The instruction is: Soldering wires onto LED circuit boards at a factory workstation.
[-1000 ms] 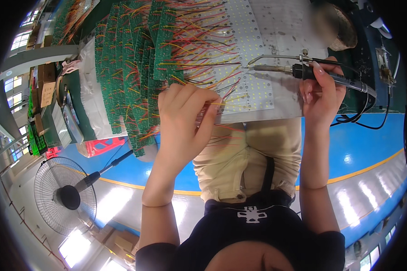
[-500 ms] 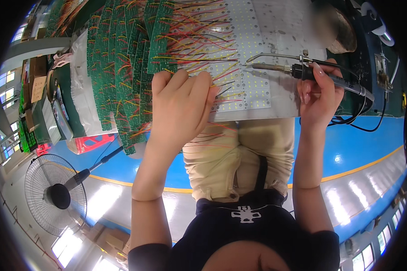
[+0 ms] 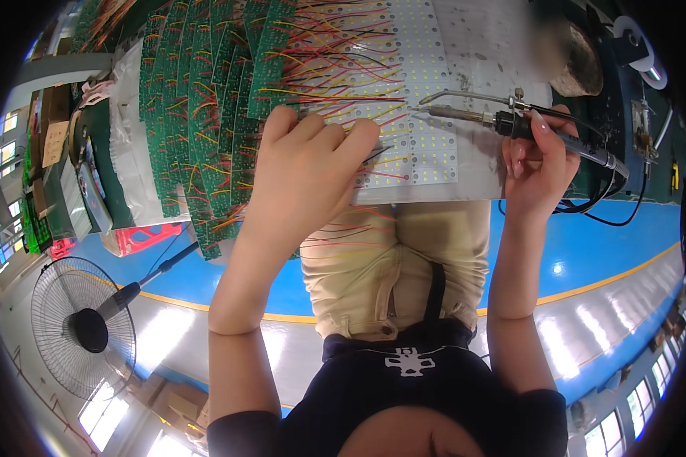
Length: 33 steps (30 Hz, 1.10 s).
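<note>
My right hand (image 3: 541, 156) is closed around the handle of a soldering iron (image 3: 511, 124) with a thin metal feed tube (image 3: 465, 96) fixed above it. The iron's tip points left, at the right part of a white LED board (image 3: 431, 152) dotted with small yellow squares. My left hand (image 3: 305, 164) is closed over the wires between the green circuit boards and the white board. Its fingertips are mostly hidden, and a dark wire (image 3: 376, 153) comes out beside its index finger. Red, yellow and black wires (image 3: 343, 57) run from the green boards (image 3: 263, 61) onto the white board.
Rows of wired green circuit boards (image 3: 200, 129) cover the table's left side, some overhanging its front edge. A solder reel (image 3: 639, 46) stands far right, and a dark cable (image 3: 625, 219) hangs beyond my right hand. A standing fan (image 3: 88, 327) is at the lower left.
My left hand has shifted slightly, its index finger now reaching further right over the white board. The right hand and soldering iron stay almost in place.
</note>
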### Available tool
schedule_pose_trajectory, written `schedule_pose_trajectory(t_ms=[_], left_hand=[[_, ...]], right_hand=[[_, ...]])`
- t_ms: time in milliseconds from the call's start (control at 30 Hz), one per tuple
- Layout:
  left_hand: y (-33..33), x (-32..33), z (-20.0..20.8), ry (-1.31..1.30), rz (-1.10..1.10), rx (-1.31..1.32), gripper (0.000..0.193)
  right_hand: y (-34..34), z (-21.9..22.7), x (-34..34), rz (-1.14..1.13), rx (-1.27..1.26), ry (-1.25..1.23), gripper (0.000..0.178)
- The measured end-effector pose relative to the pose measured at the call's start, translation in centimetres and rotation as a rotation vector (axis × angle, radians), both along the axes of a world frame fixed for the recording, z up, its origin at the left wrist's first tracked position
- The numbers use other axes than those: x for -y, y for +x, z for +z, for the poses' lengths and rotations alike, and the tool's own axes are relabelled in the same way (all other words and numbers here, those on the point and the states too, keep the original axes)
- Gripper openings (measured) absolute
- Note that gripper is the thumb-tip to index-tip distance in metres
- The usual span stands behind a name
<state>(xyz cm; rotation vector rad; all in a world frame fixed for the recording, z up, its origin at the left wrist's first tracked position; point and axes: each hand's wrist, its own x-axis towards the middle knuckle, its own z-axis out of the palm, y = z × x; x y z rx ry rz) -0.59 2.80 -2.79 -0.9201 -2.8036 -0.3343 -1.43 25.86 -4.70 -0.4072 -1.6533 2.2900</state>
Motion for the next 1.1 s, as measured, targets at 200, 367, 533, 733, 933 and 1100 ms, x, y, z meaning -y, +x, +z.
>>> schedule_pose_trajectory(t_ms=[200,367,533,733,933,1100], left_hand=[[-0.2,-0.4,0.2,-0.105,0.034,0.054,0.020],[-0.1,-0.5,0.1,-0.114,0.039,0.056,0.020],[-0.1,-0.4,-0.4,-0.135,0.031,-0.031,0.027],[-0.1,-0.4,-0.7,-0.147,0.016,-0.066,0.025],[0.0,-0.5,-0.8,-0.160,0.028,-0.074,0.022],[0.0,-0.6,-0.9,-0.150,0.027,-0.093,0.022]], right_hand=[[0.1,-0.2,0.1,-0.016,0.000,0.013,0.011],[0.1,-0.3,0.0,0.003,-0.004,0.040,0.012],[0.1,-0.2,0.1,0.002,0.000,0.051,0.012],[0.1,-0.5,-0.2,0.015,0.002,0.055,0.011],[0.2,-0.7,-0.2,0.038,-0.014,0.056,0.011],[0.2,-0.7,-0.3,0.039,-0.007,0.069,0.011]])
